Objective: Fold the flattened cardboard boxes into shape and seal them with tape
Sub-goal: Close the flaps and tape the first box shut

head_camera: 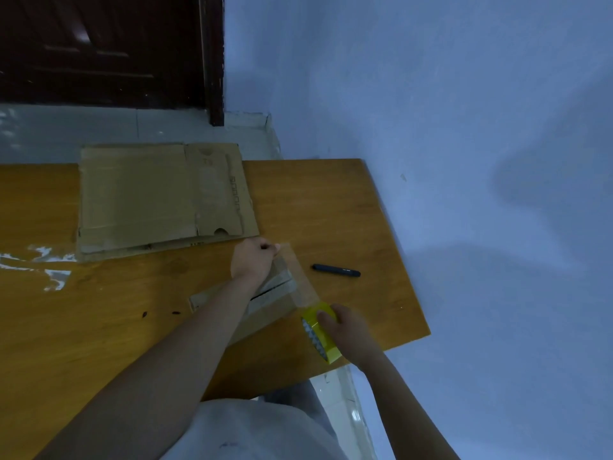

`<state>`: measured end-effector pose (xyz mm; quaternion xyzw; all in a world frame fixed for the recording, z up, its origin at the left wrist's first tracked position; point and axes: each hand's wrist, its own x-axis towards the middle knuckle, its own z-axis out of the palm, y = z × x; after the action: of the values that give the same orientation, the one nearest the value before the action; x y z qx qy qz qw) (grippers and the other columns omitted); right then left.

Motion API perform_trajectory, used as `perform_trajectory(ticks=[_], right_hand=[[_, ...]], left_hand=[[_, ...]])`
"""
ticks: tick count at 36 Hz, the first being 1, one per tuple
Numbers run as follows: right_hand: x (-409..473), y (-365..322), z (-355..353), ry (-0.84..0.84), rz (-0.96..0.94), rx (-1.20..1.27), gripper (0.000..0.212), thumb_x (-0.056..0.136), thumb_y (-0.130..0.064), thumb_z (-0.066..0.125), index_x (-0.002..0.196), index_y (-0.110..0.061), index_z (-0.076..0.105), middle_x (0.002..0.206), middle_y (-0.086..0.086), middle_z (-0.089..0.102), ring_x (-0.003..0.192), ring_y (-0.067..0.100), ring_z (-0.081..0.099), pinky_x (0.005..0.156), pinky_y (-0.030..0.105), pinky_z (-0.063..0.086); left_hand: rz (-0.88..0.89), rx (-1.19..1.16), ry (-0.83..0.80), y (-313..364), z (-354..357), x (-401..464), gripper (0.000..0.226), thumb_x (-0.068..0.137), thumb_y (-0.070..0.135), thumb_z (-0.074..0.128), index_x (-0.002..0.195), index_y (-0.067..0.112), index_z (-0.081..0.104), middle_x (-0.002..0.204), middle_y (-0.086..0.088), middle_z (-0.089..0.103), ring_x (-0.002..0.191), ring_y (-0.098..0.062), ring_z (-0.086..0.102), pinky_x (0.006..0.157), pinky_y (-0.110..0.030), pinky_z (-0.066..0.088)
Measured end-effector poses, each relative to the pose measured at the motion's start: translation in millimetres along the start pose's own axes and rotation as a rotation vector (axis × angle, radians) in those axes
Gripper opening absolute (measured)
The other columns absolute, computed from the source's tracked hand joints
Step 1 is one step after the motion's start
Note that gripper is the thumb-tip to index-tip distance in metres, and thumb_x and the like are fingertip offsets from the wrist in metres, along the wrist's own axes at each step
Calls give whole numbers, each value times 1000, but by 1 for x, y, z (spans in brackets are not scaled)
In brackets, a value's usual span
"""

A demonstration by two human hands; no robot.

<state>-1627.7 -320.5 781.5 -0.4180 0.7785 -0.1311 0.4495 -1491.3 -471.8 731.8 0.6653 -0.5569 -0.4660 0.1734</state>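
The small box (265, 303) sits on the worktop (132, 310), near its right edge. The left hand (253, 260) pinches the loose end of the clear tape strip (300, 280) at the far side of the box. The right hand (345, 327) grips the yellow tape roll (320, 333) at the near side. To do this well, keep the strip tight and straight over the gap between the flaps, lower it flat, then rub it down. More flat boxes (159, 197) wait further back.
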Motion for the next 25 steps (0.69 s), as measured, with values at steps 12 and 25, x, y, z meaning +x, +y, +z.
perform_trajectory(ticks=[12,25], right_hand=[[9,5,5,19,15,-98,35,98,-32,46,107,-1,60,98,20,66,75,17,55,65,26,43],[14,10,15,29,29,-107,31,98,-34,45,98,-7,60,79,4,58,68,14,53,68,34,45]], left_hand=[[-11,62,-28,2,0,-1,28,93,32,58,94,7,70,93,-11,68,87,-26,61,71,-31,48],[-116,57,-157,4,-2,7,25,91,31,61,91,7,70,100,-11,65,95,-26,59,75,-31,45]])
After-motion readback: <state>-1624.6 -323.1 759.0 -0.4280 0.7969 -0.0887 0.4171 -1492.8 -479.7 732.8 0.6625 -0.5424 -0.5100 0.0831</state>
